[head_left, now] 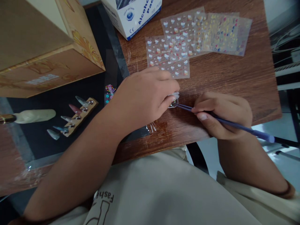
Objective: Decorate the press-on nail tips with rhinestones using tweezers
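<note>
My left hand [150,90] is curled over the wooden table, its thumb and fingers closed at the edge of a small clear container [173,103] with tiny shiny pieces in it. A pair of slim purple tweezers [231,123] lies between the thumb and fingers of my right hand [225,114]. Their two narrow tips reach into or against the container; I cannot tell whether they grip a piece. Left of my forearm, several coloured false nails [75,109] stand on a wooden display strip [81,120].
Sticker sheets [168,54] overlap behind my left hand, near an alcohol pad box [138,18]. A large gold box [51,62] stands on the black mat [35,137] at left, with a pale finger-shaped piece [37,115] nearby. The table's front edge is close to my body.
</note>
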`<state>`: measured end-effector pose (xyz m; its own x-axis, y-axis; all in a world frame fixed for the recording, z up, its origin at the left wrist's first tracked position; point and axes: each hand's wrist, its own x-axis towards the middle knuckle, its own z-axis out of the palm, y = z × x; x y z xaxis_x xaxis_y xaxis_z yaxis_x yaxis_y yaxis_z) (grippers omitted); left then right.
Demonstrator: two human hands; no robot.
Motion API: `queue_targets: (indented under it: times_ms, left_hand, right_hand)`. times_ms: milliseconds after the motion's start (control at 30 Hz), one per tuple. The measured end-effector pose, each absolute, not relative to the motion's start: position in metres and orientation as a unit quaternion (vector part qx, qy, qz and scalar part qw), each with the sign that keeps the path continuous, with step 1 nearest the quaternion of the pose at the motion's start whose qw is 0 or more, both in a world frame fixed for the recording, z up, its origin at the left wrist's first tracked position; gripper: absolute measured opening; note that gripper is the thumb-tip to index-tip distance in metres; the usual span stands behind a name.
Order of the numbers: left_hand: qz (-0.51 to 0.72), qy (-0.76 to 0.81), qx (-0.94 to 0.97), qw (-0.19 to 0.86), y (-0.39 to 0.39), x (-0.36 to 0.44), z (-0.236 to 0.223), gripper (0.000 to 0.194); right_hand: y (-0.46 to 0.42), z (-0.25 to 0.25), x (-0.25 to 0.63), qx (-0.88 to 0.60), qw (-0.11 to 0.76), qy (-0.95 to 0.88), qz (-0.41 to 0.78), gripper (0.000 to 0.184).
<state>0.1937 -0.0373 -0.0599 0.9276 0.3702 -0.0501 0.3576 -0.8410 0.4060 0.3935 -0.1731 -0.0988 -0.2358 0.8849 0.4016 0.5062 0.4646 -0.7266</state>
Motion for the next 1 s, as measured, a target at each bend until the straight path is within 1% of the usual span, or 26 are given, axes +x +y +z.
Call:
queue_targets:
  times_ms: [133, 267, 1000]
  left_hand:
    - [0.012, 0.185, 0.96, 0.211, -0.0366, 0.1932, -0.0596, 0.027]
    - [0.022, 0.19, 0.958, 0.212, -0.0372, 0.1929, -0.059, 0.027]
    - [0.006, 0.188, 0.959, 0.214, -0.0357, 0.1943, -0.0597, 0.027]
  right_hand:
    - [-0.1739, -0.0979, 0.3929, -0.469, 0.407, -0.749, 0.231, 0.007]
    - [-0.1748, -0.0972, 0.3914, -0.479, 0.401, -0.746, 0.229, 0.011]
    - [-0.1722, -0.0962, 0.391, -0.458, 0.405, -0.757, 0.23, 0.012]
